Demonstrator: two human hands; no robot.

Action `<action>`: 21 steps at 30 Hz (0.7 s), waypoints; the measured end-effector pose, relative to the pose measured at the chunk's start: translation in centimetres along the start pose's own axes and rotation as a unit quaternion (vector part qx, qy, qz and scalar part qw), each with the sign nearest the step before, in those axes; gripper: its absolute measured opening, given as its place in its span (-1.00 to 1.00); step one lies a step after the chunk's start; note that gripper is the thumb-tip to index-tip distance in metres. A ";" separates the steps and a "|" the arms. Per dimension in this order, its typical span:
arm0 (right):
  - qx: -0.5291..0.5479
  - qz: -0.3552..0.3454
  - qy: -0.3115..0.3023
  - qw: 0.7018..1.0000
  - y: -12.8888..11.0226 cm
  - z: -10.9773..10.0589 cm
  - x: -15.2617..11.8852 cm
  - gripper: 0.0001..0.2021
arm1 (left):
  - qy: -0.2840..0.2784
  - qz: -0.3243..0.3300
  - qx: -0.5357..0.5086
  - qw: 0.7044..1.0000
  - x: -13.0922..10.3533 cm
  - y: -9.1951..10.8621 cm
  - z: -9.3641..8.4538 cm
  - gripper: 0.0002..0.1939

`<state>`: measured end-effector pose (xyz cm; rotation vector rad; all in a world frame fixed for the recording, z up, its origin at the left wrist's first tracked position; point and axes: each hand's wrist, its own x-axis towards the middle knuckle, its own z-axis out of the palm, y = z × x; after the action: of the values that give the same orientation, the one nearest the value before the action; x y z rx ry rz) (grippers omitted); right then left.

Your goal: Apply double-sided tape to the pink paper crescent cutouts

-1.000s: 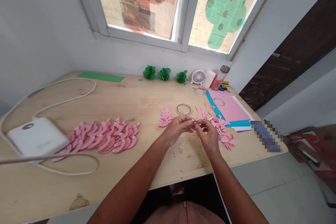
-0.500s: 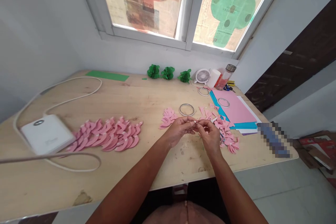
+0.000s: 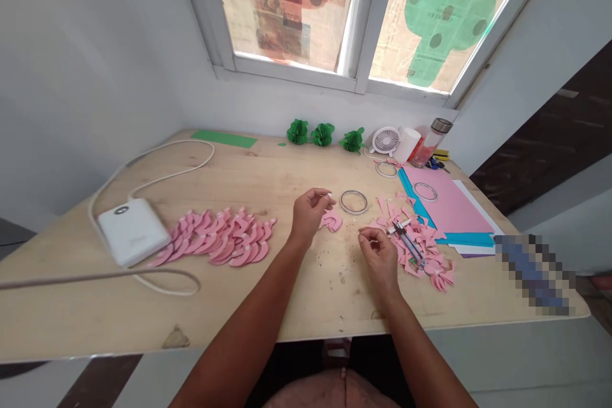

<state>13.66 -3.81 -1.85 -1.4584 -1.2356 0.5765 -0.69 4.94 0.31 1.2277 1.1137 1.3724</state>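
Note:
My left hand is raised over the middle of the table, its thumb and fingers pinched at a tiny white bit. Just under its fingertips lie a few curved pink paper pieces. My right hand is closed in a pinch beside the pile of pink scraps; whatever its fingertips hold, if anything, is too small to name. A compass-like metal tool rests on those scraps. A roll of tape lies flat between and beyond the hands.
Rows of pink curved pieces lie left of centre, beside a white power bank with a cable. Green paper balls, a small fan and a bottle line the back. Coloured sheets are at right.
My hands, together before, have moved apart, the left one up and leftward, the right one staying low near the scraps. The camera view has shifted, uncovering the metal tool.

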 end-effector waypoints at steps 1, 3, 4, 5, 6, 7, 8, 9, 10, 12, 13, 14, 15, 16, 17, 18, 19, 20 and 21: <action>0.005 0.006 -0.007 1.000 0.3 0.2 -0.2 -0.85 | 0.020 0.011 0.073 0.997 0.4 -0.2 -0.5 -0.75; 0.011 0.020 -0.024 0.999 0.9 0.5 -0.6 -0.83 | 0.028 0.021 0.191 0.981 1.0 -0.6 -1.4 -0.77; 0.011 0.025 -0.031 0.999 1.0 0.6 -0.8 -0.82 | 0.028 0.023 0.227 0.973 1.1 -0.8 -1.7 -0.80; 0.009 0.027 -0.038 0.999 1.1 0.6 -0.9 -0.81 | 0.026 0.023 0.258 0.966 1.2 -1.0 -2.0 -0.83; 0.008 0.028 -0.045 0.999 1.1 0.6 -0.9 -0.81 | 0.022 0.024 0.281 0.959 1.2 -1.1 -2.1 -0.85; 0.007 0.027 -0.050 0.998 1.1 0.6 -0.9 -0.80 | 0.016 0.025 0.308 0.951 1.2 -1.1 -2.1 -0.87; 0.009 0.027 -0.055 0.998 1.0 0.5 -0.9 -0.80 | 0.007 0.027 0.333 0.942 1.1 -1.2 -2.0 -0.89; 0.012 0.027 -0.059 0.998 0.9 0.5 -0.9 -0.80 | -0.005 0.029 0.356 0.934 1.0 -1.2 -1.9 -0.89; 0.015 0.028 -0.063 0.998 0.9 0.4 -0.9 -0.80 | -0.018 0.032 0.377 0.926 0.9 -1.3 -1.9 -0.88; 0.020 0.034 -0.068 0.997 0.8 0.4 -0.8 -0.79 | -0.040 0.039 0.416 0.908 0.6 -1.4 -1.8 -0.86; 0.023 0.037 -0.071 0.997 0.8 0.5 -0.8 -0.78 | -0.048 0.042 0.434 0.899 0.5 -1.5 -1.8 -0.85; 0.026 0.041 -0.072 0.996 0.9 0.5 -0.8 -0.77 | -0.052 0.045 0.452 0.889 0.4 -1.6 -1.9 -0.82; 0.028 0.043 -0.073 0.996 0.9 0.6 -0.8 -0.76 | -0.055 0.048 0.468 0.881 0.3 -1.6 -2.0 -0.80; 0.031 0.045 -0.072 0.996 1.0 0.6 -0.8 -0.76 | -0.055 0.049 0.483 0.873 0.1 -1.7 -2.1 -0.77; 0.034 0.046 -0.072 0.996 1.1 0.7 -0.8 -0.75 | -0.055 0.051 0.495 0.866 0.0 -1.8 -2.2 -0.75; 0.037 0.047 -0.072 0.996 1.2 0.7 -0.8 -0.74 | -0.053 0.053 0.505 0.860 -0.1 -2.0 -2.3 -0.73; 0.040 0.049 -0.072 0.995 1.2 0.7 -0.9 -0.73 | -0.052 0.055 0.512 0.855 -0.2 -2.1 -2.3 -0.71; 0.044 0.051 -0.073 0.995 1.1 0.8 -0.8 -0.72 | -0.049 0.057 0.518 0.852 -0.2 -2.2 -2.4 -0.70; 0.049 0.053 -0.075 0.995 1.0 0.8 -0.8 -0.71 | -0.047 0.059 0.522 0.850 -0.2 -2.3 -2.4 -0.69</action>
<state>13.11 -4.04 -3.19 -1.4242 -1.2320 0.8202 -2.90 4.92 -2.17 2.1146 1.8251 0.7090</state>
